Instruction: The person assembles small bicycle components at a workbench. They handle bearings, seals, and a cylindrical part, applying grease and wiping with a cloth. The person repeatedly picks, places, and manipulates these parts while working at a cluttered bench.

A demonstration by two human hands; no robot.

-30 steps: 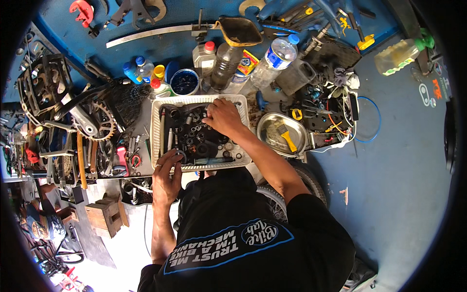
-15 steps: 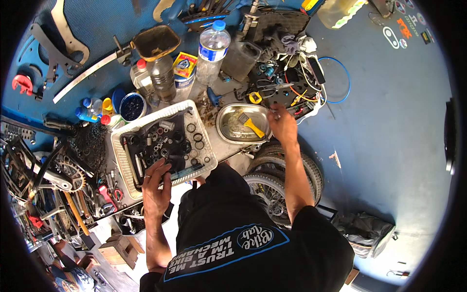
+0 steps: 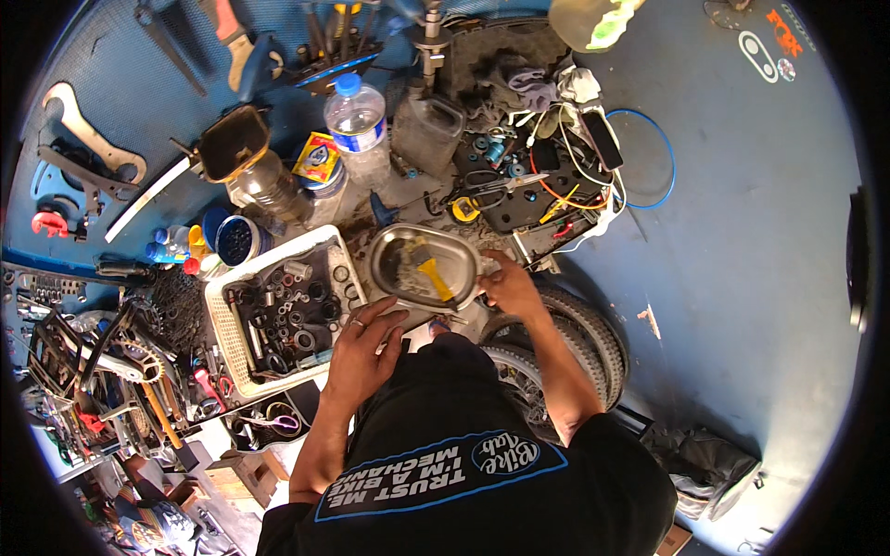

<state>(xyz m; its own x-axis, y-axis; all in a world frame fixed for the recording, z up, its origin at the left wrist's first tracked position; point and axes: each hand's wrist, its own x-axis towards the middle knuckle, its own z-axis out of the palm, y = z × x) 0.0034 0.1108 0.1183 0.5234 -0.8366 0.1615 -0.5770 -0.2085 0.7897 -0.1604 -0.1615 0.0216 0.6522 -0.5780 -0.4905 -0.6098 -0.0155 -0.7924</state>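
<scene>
- Head view: the right hand [image 3: 512, 287] is at the right end of an oval metal tray [image 3: 458, 256], thumb and fingers closed on its rim.
- The left hand [image 3: 364, 350] is loosely spread with its fingers slightly bent, and nothing shows in its grasp; its fingertips are just beside the tray's near edge, and whether they touch it I cannot tell.
- The tray lies at the near edge of the table [image 3: 349, 213], right of a white plastic basket [image 3: 219, 320]; a brush with a yellow handle [image 3: 434, 277] rests in it.
- Small metal parts [image 3: 278, 301], many of them rings, fill the basket over a dark bottom.
- Behind the tray stand a clear plastic bottle with a blue cap [image 3: 360, 134] and a grey jerrycan [image 3: 428, 134].
- To the right of these lie a yellow tape measure [image 3: 464, 209], scissors [image 3: 501, 184] and a dark phone [image 3: 601, 141] among cables.
- Bicycle wheels [image 3: 579, 338] stand below the right forearm.
- At the far left, a crankset [image 3: 139, 360] lies among tools and frame parts.
</scene>
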